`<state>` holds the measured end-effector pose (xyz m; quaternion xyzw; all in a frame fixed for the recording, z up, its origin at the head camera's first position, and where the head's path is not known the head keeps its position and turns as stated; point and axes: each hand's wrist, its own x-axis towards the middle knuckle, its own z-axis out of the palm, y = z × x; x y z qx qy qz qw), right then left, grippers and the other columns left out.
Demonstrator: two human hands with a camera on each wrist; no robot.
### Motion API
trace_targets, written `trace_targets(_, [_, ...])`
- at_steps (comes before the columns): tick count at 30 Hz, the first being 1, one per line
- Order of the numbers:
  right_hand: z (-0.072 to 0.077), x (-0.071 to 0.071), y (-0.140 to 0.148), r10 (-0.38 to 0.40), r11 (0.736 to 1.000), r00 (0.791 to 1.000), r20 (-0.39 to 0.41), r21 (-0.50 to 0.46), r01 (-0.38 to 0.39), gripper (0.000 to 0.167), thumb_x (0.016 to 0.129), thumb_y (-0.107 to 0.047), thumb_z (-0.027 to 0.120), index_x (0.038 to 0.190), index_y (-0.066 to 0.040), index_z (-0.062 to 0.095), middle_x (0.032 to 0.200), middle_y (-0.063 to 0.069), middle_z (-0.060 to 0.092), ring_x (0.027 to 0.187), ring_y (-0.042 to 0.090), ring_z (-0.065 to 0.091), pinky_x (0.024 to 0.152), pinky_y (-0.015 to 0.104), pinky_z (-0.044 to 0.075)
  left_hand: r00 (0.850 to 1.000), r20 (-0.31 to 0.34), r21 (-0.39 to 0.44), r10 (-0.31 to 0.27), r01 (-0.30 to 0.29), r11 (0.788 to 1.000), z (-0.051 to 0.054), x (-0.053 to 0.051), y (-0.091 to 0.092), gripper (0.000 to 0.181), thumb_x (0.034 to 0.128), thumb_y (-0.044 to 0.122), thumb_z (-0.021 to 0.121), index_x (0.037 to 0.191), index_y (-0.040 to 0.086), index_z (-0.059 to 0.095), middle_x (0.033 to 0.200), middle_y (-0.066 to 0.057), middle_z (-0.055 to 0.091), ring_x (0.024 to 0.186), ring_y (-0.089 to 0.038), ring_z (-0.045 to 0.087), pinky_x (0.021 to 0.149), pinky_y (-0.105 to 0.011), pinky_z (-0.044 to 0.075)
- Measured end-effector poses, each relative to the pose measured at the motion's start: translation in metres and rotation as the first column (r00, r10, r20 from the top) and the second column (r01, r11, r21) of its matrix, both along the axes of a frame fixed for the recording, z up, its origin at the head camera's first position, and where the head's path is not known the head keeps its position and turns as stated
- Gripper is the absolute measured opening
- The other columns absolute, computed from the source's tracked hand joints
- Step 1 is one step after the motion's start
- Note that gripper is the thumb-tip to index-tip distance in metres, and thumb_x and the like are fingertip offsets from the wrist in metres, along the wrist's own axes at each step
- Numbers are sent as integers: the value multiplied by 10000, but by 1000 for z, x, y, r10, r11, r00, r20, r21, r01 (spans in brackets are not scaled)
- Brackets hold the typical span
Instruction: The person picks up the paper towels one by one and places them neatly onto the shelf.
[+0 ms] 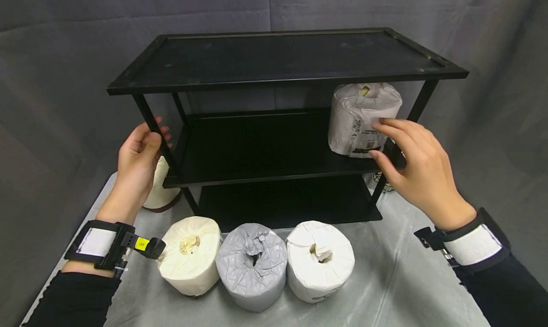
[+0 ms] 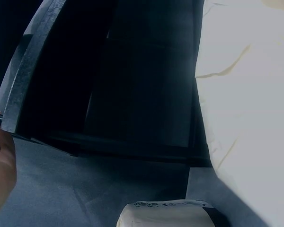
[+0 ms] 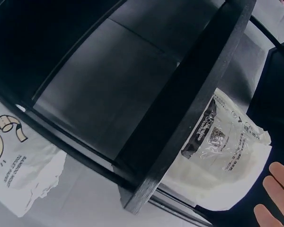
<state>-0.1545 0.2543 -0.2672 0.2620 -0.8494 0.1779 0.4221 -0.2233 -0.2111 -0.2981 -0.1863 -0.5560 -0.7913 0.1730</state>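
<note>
"What's that right hand [image 1: 417, 163] doing?"

"Its thumb and fingers are spread apart, right beside the wrapped toilet roll [image 1: 353, 113]. I can't tell whether a fingertip touches it."

"And the roll itself, where is it?"

"Upright on the middle tier [image 1: 257, 146] of the black rack [image 1: 278, 58]. Take the centre of that tier as the middle of the dial, with twelve at the grey cloth backdrop [image 1: 214, 8], and the roll stands near three o'clock. There's a dark band and small print on its wrapper."

"The left hand [image 1: 139, 153] looks busier."

"It's clamped on the front post [image 1: 146, 112] at nine o'clock, thumb on the near side, fingertips showing past the far side."

"What's that below it?"

"A cream cylinder [image 1: 160, 187] with a dark bottom edge, at eight o'clock, partly hidden by the hand and rack."

"And those in front of the rack?"

"Three rolls in a row on the cloth-covered counter [image 1: 394, 279]: a cream roll [image 1: 180, 270] at seven o'clock, a grey-wrapped roll [image 1: 257, 289] at six, a white roll [image 1: 312, 284] at five."

"Anything on the far right?"

"A white printed package [image 3: 19, 165] beyond the rack's right end, between three and four. Its print reads 'toilet paper'."
</note>
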Motion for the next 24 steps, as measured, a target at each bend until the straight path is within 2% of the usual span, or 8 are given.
trace_targets(6, [-2,6,7,3,1000,999,-50,14,-3,418,895,-229,652,1250,-9,652,1239,155,644,1139,363,573,1015,439,414,1000,7,-14,16,-16,1000,1,2,-1,318,895,180,623,1196,85,663,1043,-50,642,978,-184,584,907,-255,487])
trace_targets(13, [-2,7,26,-10,1000,996,-87,-24,8,521,972,-444,540,1208,0,677,1208,145,669,1120,364,585,1034,346,403,999,26,-35,35,-34,999,3,5,-2,334,897,182,624,1213,80,653,1060,-58,633,993,-189,586,934,-259,472])
trace_targets(20, [-10,5,44,-19,999,991,-130,-31,16,548,964,-468,539,1209,3,674,1180,154,680,1085,376,596,1035,294,397,999,18,-57,47,-46,997,2,4,-1,334,912,185,611,1232,92,638,1063,-40,633,1003,-185,584,937,-246,472])
trace_targets(24, [-17,6,54,-37,999,992,-121,1,38,565,970,-477,522,1217,11,665,1197,167,668,1104,381,588,1071,294,379,998,11,-65,61,-61,996,1,5,0,329,916,183,609,1231,93,639,1059,-38,634,1001,-191,584,923,-247,483])
